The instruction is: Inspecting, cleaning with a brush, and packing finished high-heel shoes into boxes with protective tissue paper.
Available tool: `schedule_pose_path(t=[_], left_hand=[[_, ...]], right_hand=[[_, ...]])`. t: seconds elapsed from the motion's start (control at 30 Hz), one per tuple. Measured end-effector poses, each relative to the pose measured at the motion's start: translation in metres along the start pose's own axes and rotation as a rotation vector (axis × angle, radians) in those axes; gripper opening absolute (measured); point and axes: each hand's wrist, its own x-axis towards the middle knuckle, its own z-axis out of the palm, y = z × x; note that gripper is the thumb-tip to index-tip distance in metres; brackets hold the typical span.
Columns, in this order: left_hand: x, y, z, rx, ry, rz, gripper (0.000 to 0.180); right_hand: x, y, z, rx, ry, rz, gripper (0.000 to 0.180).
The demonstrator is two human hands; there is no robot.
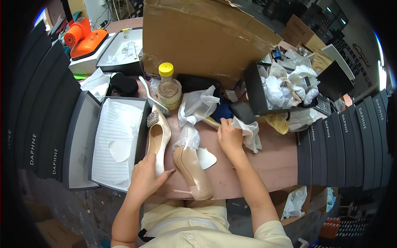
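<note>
Left hand (148,177): rested at the near edge of the table, fingers wrapped round the heel end of a beige high-heeled shoe (159,136) with a jewelled toe.
Right hand (230,136): further in, clenched on a wad of white tissue paper (250,131); a tan handle (211,121) poked out just left of it.
Second shoe (192,170): lay between the hands on its side, white paper stuffed in its toe, heel pointing near.
Open shoebox (120,142): just left of the held shoe, lined with white paper.
Bottle (168,87): yellow cap, stood far of the shoes, a brush (154,97) beside it.
Cardboard box (202,37): large, blocked the far middle.
Black tray (281,89): right, heaped with crumpled paper.
Stacked dark boxes (347,140): far right edge.
</note>
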Motion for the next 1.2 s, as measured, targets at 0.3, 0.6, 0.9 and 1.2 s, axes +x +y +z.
schedule_pose_path(t=[0.3, 0.6, 0.9, 1.2], left_hand=[[-0.046, -0.009, 0.027, -0.987, 0.161, -0.099, 0.052], [-0.059, -0.028, 0.073, -2.110, -0.270, -0.092, 0.092], [-0.025, -0.028, 0.108, -2.185, -0.470, -0.047, 0.087], [0.048, 0.039, 0.120, -2.415, -0.876, 0.203, 0.094]], right_hand=[[0.044, 0.003, 0.022, 0.362, 0.028, -0.466, 0.037], [0.021, 0.013, 0.009, -0.089, -0.059, -0.578, 0.022], [0.002, 0.012, -0.089, 1.715, -0.581, -0.085, 0.033], [-0.075, -0.020, -0.158, 1.917, -0.217, 0.013, 0.047]])
